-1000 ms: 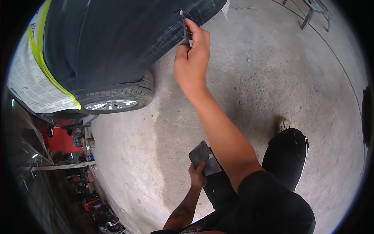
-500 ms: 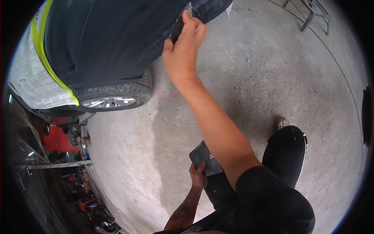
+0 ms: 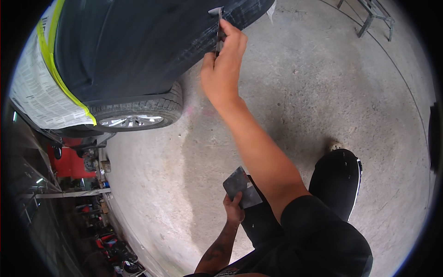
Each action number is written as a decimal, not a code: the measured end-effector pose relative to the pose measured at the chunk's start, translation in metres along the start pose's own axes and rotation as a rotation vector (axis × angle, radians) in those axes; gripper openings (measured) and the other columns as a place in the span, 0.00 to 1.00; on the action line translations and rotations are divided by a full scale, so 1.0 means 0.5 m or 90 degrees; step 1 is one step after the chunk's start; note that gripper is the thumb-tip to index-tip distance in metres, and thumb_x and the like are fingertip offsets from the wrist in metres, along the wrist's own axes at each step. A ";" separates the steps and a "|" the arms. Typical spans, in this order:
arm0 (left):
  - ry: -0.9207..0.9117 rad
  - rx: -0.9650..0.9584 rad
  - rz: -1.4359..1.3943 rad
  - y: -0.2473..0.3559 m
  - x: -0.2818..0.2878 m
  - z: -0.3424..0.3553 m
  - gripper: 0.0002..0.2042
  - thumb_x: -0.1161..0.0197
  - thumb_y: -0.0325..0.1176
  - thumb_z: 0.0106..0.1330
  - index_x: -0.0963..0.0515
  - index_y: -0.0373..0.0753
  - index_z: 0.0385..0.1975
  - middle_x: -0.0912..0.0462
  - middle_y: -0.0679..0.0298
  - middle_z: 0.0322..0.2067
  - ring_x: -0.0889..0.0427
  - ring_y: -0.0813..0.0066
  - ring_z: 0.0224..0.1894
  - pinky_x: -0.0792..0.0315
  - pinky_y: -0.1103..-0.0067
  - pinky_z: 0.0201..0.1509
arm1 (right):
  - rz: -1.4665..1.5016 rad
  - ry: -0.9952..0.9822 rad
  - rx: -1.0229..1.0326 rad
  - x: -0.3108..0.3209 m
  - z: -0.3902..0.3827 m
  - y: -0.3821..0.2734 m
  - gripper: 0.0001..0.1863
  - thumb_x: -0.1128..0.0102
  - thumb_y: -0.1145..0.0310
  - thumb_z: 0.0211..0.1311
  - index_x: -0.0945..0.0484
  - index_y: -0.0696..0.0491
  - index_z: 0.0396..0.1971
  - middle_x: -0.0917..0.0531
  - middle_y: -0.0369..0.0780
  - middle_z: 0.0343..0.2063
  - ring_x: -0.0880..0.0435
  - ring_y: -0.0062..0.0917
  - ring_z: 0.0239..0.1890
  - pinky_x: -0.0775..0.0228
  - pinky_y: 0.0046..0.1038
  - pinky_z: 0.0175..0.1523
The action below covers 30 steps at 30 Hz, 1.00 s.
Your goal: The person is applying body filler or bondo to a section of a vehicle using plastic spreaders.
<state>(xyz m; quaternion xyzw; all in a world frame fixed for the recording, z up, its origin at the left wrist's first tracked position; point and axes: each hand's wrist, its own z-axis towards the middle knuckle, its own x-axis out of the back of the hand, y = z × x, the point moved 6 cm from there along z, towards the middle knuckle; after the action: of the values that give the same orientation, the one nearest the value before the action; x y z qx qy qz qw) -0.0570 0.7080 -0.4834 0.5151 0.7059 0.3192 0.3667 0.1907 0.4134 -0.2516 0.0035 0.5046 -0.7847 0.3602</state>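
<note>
My right hand [image 3: 224, 69] is closed on a thin dark spreader [image 3: 219, 39], seen almost edge-on, its tip at the dark grey car body panel [image 3: 124, 41] near the lower edge, where pale scuffed streaks show. Low in the view, my left hand [image 3: 234, 207] grips a flat rectangular grey plate [image 3: 240, 187] near my leg, thumb over its face. Printed paper [image 3: 46, 97] with yellow-green tape [image 3: 50, 60] covers the adjoining part of the car, left of the panel.
The car's wheel [image 3: 134, 115] sits below the panel on the concrete floor [image 3: 383, 115]. A metal stand [image 3: 374, 14] is at the upper right, a cable running by it. At the lower left are red and dark clutter [image 3: 110, 244] and a red area [image 3: 69, 161].
My right hand went up and leftward with the spreader turned flatter half a second ago, and has since moved back down and rightward, turning it edge-on. My left hand stays put.
</note>
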 end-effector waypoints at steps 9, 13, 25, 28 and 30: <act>0.004 -0.002 0.000 0.006 0.001 -0.006 0.14 0.39 0.23 0.65 0.25 0.33 0.51 0.17 0.60 0.45 0.18 0.70 0.46 0.25 0.74 0.53 | -0.009 0.024 -0.001 -0.011 0.017 -0.016 0.40 0.45 0.92 0.46 0.43 0.58 0.63 0.42 0.52 0.58 0.41 0.49 0.61 0.45 0.44 0.66; 0.017 0.003 0.007 0.007 0.008 -0.007 0.14 0.38 0.23 0.65 0.26 0.33 0.51 0.17 0.60 0.45 0.18 0.70 0.46 0.25 0.74 0.53 | -0.074 0.049 -0.009 -0.031 0.015 -0.017 0.43 0.39 0.91 0.44 0.44 0.58 0.63 0.44 0.51 0.59 0.42 0.50 0.60 0.44 0.45 0.65; 0.021 -0.010 -0.002 0.010 0.009 -0.011 0.13 0.39 0.23 0.65 0.25 0.33 0.49 0.17 0.61 0.44 0.18 0.71 0.45 0.25 0.75 0.51 | -0.132 -0.020 0.008 -0.067 -0.024 -0.019 0.40 0.42 0.92 0.43 0.39 0.58 0.61 0.40 0.50 0.56 0.40 0.48 0.58 0.43 0.43 0.64; 0.025 -0.010 0.001 0.010 0.010 -0.012 0.13 0.40 0.24 0.64 0.25 0.34 0.49 0.17 0.61 0.44 0.18 0.71 0.45 0.24 0.75 0.51 | -0.097 -0.015 0.012 -0.046 -0.027 -0.016 0.38 0.49 0.92 0.44 0.39 0.58 0.61 0.37 0.50 0.54 0.38 0.46 0.57 0.43 0.40 0.64; 0.028 -0.007 0.012 0.010 0.009 -0.012 0.14 0.40 0.24 0.64 0.25 0.35 0.49 0.17 0.62 0.44 0.18 0.71 0.45 0.25 0.74 0.51 | -0.075 0.012 0.007 -0.030 -0.017 -0.005 0.39 0.45 0.92 0.44 0.39 0.55 0.62 0.37 0.49 0.56 0.38 0.46 0.58 0.43 0.43 0.63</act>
<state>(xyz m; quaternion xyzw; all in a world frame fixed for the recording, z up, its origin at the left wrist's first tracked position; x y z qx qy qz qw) -0.0604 0.7130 -0.4772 0.5129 0.7071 0.3378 0.3504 0.1974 0.4289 -0.2483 -0.0170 0.5028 -0.8073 0.3086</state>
